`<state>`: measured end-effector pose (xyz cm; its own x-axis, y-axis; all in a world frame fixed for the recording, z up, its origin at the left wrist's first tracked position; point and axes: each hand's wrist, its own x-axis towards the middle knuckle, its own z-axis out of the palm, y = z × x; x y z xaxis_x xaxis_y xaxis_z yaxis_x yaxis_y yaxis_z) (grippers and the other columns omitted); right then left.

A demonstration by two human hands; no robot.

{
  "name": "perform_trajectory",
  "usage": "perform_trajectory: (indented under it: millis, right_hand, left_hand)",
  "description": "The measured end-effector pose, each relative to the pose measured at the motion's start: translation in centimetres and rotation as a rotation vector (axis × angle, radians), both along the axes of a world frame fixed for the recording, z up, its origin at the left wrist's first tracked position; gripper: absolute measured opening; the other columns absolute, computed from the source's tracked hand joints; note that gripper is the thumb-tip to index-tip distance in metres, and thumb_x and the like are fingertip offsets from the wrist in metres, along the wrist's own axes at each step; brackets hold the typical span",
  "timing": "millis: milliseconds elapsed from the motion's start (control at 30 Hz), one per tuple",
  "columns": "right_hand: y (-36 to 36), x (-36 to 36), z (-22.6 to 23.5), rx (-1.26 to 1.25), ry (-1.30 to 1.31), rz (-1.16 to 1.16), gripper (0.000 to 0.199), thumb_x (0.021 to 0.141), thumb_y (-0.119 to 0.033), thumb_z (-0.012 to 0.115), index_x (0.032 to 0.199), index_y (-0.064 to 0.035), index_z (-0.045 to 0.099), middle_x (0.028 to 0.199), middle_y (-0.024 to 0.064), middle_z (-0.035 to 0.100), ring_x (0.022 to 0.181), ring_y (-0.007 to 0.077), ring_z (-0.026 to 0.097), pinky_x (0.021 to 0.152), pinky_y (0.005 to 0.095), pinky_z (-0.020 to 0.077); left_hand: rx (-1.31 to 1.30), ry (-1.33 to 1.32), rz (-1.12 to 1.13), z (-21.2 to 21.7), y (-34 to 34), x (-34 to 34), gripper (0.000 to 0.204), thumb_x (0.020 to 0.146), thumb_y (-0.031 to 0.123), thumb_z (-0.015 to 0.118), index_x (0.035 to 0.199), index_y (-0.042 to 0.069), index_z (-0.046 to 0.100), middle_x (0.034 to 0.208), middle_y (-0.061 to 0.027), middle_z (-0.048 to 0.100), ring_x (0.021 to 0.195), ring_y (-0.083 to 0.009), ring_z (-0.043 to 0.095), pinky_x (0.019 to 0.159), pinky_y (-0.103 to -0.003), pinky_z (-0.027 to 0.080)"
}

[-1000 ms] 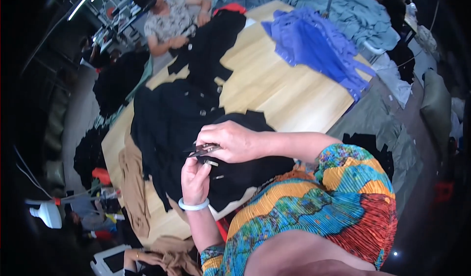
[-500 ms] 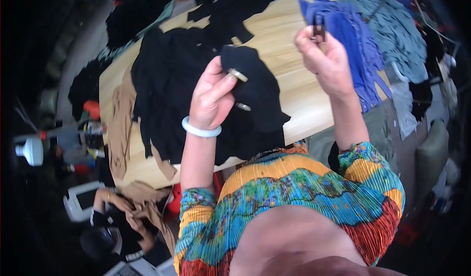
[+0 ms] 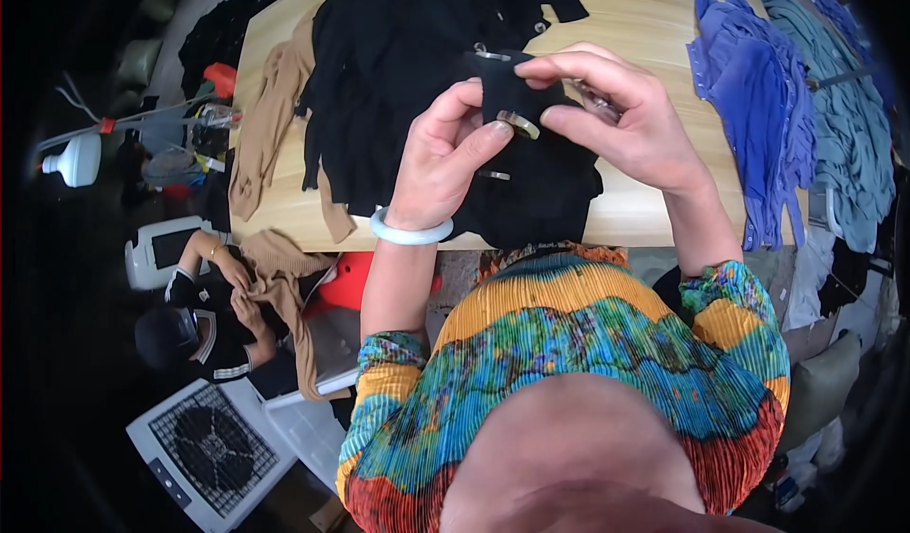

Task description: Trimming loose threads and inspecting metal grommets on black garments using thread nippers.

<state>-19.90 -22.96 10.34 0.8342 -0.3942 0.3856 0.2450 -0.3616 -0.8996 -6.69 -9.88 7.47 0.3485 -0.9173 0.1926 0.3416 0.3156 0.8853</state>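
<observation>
1. Over wood table: both hands pinch black cloth.
2. L hand thumb on gold button.
3. R hand fingers closed on cloth edge, w/ small clear tool.

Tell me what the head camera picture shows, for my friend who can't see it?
A person's left hand and right hand pinch a black garment at a pale oval button, over a wooden table. Blue clothes lie piled on the right, a tan garment on the left, and another person sits below the table's left edge.
</observation>
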Motion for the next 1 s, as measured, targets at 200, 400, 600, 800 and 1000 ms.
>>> perform_trajectory:
  millis: [200, 400, 600, 800, 1000]
  right_hand:
    - [0.2, 1.3, -0.9, -0.255, -0.055, 0.004, 0.025, 0.068, 0.005, 0.063, 0.092, -0.0005, 0.060, 0.079, 0.0035, 0.057, 0.066, 0.0101, 0.052, 0.057, 0.0199, 0.0398]
    - [0.2, 1.4, -0.6, -0.008, 0.127, 0.055, 0.008, 0.075, -0.002, 0.061, 0.082, 0.0006, 0.058, 0.074, 0.0006, 0.055, 0.066, 0.0059, 0.049, 0.057, 0.0183, 0.0383]
    - [-0.5, 1.1, -1.0, 0.327, 0.118, 0.165, 0.015, 0.081, -0.014, 0.059, 0.085, -0.0001, 0.057, 0.075, -0.0035, 0.053, 0.070, 0.0021, 0.046, 0.063, 0.0171, 0.0386]
    - [-0.4, 0.9, -1.1, 0.382, 0.177, 0.132, 0.016, 0.080, -0.016, 0.060, 0.080, -0.0006, 0.056, 0.073, -0.0010, 0.053, 0.069, 0.0032, 0.047, 0.061, 0.0184, 0.0394]
    - [-0.5, 1.3, -3.1, 0.108, 0.375, 0.102, 0.009, 0.079, -0.009, 0.060, 0.080, -0.0007, 0.056, 0.071, -0.0030, 0.053, 0.065, 0.0015, 0.048, 0.058, 0.0167, 0.0392]
  left_hand:
    - [0.084, -0.097, 0.056, 0.1, 0.9, 0.4, 0.022, 0.079, 0.000, 0.057, 0.100, -0.002, 0.053, 0.088, -0.0014, 0.057, 0.079, -0.0049, 0.052, 0.071, -0.017, 0.042]
    - [0.163, -0.154, 0.097, 0.1, 1.7, -0.1, 0.022, 0.079, -0.004, 0.056, 0.101, -0.003, 0.052, 0.088, -0.0019, 0.057, 0.078, -0.0046, 0.052, 0.068, -0.016, 0.043]
    - [0.207, -0.181, 0.165, -0.2, 2.0, -1.0, 0.023, 0.080, -0.004, 0.054, 0.102, -0.003, 0.050, 0.088, -0.0019, 0.057, 0.079, -0.0042, 0.052, 0.069, -0.015, 0.043]
    - [0.230, -0.236, 0.264, -0.4, 1.3, -2.2, 0.019, 0.080, -0.001, 0.055, 0.098, -0.003, 0.050, 0.084, -0.0013, 0.057, 0.076, -0.0040, 0.052, 0.065, -0.016, 0.043]
    - [0.273, -0.876, 0.496, -2.6, 0.6, -2.5, 0.016, 0.076, -0.002, 0.058, 0.090, 0.000, 0.050, 0.072, -0.0106, 0.058, 0.061, -0.0162, 0.058, 0.054, -0.025, 0.044]
